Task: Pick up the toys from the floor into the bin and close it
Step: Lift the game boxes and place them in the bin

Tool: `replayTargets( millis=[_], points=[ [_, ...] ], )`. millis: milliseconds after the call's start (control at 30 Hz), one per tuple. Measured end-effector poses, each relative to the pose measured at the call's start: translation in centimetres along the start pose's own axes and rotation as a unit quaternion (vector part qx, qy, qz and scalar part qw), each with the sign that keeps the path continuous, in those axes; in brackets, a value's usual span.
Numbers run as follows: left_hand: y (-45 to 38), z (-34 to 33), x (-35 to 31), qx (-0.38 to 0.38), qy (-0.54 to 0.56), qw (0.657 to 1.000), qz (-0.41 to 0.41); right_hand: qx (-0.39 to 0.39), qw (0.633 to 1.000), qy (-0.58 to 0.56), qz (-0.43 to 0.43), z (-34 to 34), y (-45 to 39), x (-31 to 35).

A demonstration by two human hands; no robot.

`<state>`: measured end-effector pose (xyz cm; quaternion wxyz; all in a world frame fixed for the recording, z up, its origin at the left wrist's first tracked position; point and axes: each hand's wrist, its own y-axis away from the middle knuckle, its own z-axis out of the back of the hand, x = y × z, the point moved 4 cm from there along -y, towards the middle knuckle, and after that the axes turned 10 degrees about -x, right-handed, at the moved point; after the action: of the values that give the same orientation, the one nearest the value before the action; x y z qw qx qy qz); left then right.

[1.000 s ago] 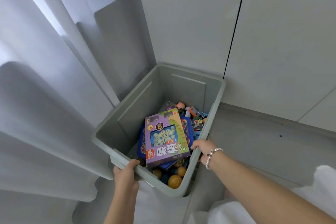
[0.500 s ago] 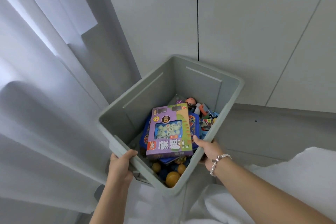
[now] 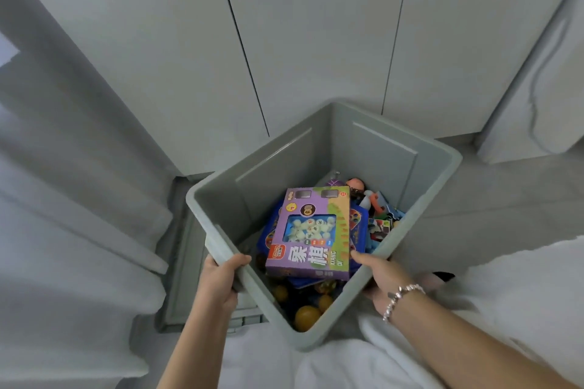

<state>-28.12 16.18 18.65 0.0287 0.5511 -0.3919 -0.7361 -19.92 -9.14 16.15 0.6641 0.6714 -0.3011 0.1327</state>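
A grey-green plastic bin (image 3: 328,148) stands open in front of me, one corner pointing toward me. My left hand (image 3: 221,278) grips its left rim, thumb inside. My right hand (image 3: 382,275), with a bead bracelet at the wrist, grips the right rim. Inside, a purple game box (image 3: 311,230) lies on top of blue boxes, small figures (image 3: 373,199) and orange balls (image 3: 305,316). The bin's grey lid (image 3: 186,265) lies flat on the floor to the left, partly under the bin.
White cupboard doors (image 3: 284,41) rise right behind the bin. Pale curtains (image 3: 63,199) hang along the left. A white panel (image 3: 534,79) leans at the right. My white clothing (image 3: 474,309) fills the lower right, over grey floor (image 3: 505,193).
The bin, held at both rims, has swung to the right, away from the curtains and in front of the cupboard doors. The lid on the floor has come into view.
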Motion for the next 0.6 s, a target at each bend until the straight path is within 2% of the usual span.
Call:
replayTargets(
  millis=[133,367,600],
  points=[
    [-1.6,-4.4,-1.7,0.061,-0.064,0.996,-0.011,-0.023,0.997,-0.068,-0.016,1.3,-0.3,0.5],
    [-6.0,-11.7,-3.1,0.123,-0.124,0.985,-0.009,-0.059,0.988,-0.138,-0.034,1.1,-3.7,2.4],
    [-11.1,-17.6,-4.3,0.160,-0.173,0.972,-0.017,-0.034,0.979,-0.184,-0.077,-0.8,-7.5,4.1]
  ],
)
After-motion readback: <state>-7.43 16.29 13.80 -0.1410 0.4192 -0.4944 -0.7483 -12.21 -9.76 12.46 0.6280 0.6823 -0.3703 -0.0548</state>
